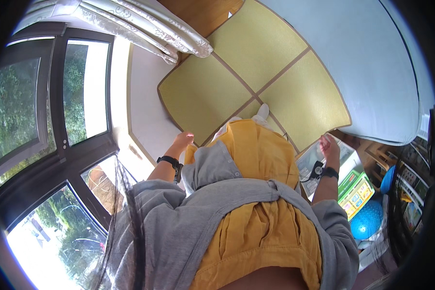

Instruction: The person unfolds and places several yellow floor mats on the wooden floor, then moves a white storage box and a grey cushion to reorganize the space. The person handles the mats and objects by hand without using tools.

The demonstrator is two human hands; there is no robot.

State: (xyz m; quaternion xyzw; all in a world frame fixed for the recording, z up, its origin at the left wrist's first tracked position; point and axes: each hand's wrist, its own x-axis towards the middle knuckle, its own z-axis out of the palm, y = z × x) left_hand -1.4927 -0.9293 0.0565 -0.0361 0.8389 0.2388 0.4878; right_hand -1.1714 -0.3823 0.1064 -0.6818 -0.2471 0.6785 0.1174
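Observation:
My left hand (184, 140) is beside the yellow skirt (261, 148), its fingers loosely curled and nothing visible in them. A dark band (171, 163) circles that wrist. On the other side, my right hand (329, 145) is curled too, with no object visible in it, over a white box (352, 159) with a clear top. Its wrist wears a black strap (330, 173), with a small black device (317, 169) and a cable beside it. A grey garment (217, 203) is across my front. My white-covered foot (263, 111) rests on the woven mat (293, 98).
Left are dark-framed windows (56, 94) and a patterned curtain (137, 29). A large pale-blue padded surface (362, 72) borders the mat on the right. By my right arm are a green-and-yellow picture box (357, 195), a blue knobbly ball (366, 221) and a wooden stool (378, 156).

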